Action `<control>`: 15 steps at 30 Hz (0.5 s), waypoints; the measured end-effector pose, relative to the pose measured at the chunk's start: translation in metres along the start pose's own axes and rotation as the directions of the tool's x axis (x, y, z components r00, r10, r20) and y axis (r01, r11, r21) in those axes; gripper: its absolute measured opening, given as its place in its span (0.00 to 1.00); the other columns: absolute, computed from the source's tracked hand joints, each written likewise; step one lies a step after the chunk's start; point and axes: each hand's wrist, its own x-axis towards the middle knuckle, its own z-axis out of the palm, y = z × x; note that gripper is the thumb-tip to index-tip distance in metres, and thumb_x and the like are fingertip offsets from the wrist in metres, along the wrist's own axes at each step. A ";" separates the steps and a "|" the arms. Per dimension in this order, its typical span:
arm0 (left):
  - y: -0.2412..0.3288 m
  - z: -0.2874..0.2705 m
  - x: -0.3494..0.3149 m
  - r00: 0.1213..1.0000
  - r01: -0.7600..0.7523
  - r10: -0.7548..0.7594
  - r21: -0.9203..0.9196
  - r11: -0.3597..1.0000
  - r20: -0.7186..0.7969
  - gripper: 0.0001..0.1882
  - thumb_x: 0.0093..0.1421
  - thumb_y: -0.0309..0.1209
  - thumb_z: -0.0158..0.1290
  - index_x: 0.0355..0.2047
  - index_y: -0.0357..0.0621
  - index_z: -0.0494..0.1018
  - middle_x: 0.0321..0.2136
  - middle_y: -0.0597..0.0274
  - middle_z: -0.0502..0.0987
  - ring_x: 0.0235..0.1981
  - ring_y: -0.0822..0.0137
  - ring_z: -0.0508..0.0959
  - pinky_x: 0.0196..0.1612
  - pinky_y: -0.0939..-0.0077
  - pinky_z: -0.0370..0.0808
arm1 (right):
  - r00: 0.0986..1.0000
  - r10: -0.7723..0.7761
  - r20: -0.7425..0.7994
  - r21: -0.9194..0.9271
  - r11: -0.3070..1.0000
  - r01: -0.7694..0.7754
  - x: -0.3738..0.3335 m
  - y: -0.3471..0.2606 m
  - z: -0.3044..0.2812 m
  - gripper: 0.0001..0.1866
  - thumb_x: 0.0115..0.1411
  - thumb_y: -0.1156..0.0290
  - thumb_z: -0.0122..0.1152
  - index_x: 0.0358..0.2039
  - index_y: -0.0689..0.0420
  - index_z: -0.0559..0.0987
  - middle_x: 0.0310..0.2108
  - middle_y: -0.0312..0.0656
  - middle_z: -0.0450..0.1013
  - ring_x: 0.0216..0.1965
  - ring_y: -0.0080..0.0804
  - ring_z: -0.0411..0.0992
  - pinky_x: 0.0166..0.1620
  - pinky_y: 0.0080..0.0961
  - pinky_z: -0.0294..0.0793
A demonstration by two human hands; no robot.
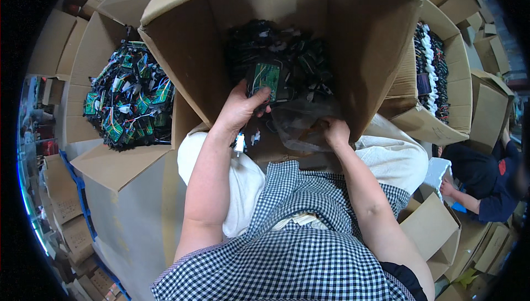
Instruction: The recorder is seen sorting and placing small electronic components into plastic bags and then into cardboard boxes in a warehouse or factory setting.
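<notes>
In my left hand (240, 107) is a green circuit board in a black housing (266, 75), my thumb resting on its face. White connectors (239, 144) on wires hang below that hand. The fingers of my right hand (335, 132) are closed on the edge of a clear plastic bag (292, 124), which spreads loosely towards the left. Both hands reach into a tall open carton (367, 41) between my knees. Behind the board, a heap of similar black units (309, 52) lies deep in the carton, partly in shadow.
An open carton (77, 99) on the left holds a heap of wired green circuit boards (130, 94). Another carton (458, 69) on the right contains dark units and white pieces in rows. A person (486, 174) works at the far right beside more cartons (433, 229).
</notes>
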 end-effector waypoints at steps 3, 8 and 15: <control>-0.002 0.002 0.005 0.994 0.005 0.002 -0.060 0.998 0.112 0.30 0.55 0.39 0.59 0.52 0.41 0.59 0.33 0.61 0.73 0.28 0.72 0.75 0.28 0.81 0.71 | 0.983 0.183 0.003 0.712 0.690 -0.131 0.011 -0.003 -0.015 0.17 0.52 0.73 0.60 0.43 0.60 0.77 0.30 0.44 0.77 0.30 0.30 0.75 0.33 0.26 0.74; -0.003 0.010 -0.031 0.982 -0.115 0.153 -0.297 0.948 0.108 0.27 0.58 0.37 0.56 0.52 0.43 0.57 0.39 0.54 0.73 0.32 0.66 0.78 0.36 0.74 0.76 | 0.998 0.053 0.037 0.998 0.044 -0.040 -0.034 -0.073 -0.109 0.11 0.54 0.76 0.61 0.39 0.61 0.76 0.31 0.41 0.77 0.27 0.23 0.71 0.31 0.18 0.71; -0.012 0.091 -0.097 0.926 -0.026 0.188 -0.442 0.897 0.328 0.31 0.60 0.36 0.54 0.58 0.46 0.52 0.45 0.54 0.70 0.31 0.61 0.77 0.35 0.61 0.77 | 0.997 -0.069 -0.031 0.999 0.040 0.034 -0.093 -0.068 -0.150 0.08 0.54 0.76 0.62 0.36 0.59 0.77 0.30 0.37 0.76 0.31 0.20 0.73 0.36 0.19 0.73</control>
